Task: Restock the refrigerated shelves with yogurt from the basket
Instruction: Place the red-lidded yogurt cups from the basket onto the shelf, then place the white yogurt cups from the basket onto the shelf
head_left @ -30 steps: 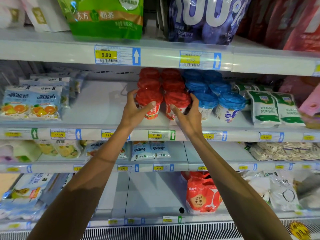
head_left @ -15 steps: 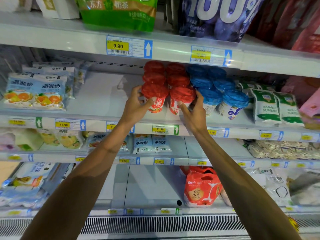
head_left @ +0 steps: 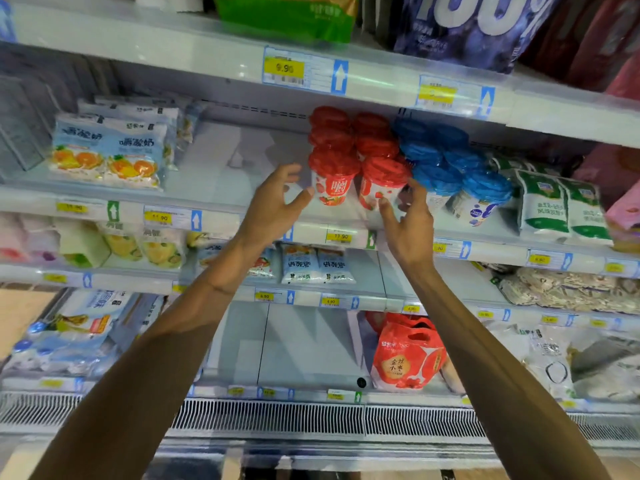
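2 bare forearms rise from the bottom corners of the view, each long and lean, narrowing toward the wrist. No sleeve covers either one as far down as the frame shows. The left hand (head_left: 273, 206) has slim fingers and a thumb with a short, pale nail. A faint crease line runs across the left wrist. The right hand (head_left: 410, 225) is much the same in build, with slender fingers and short nails; its thumb tip is blurred. The wrists and fingers that show are plain. Motion blur softens the fingertips of both hands, so finer detail cannot be made out.
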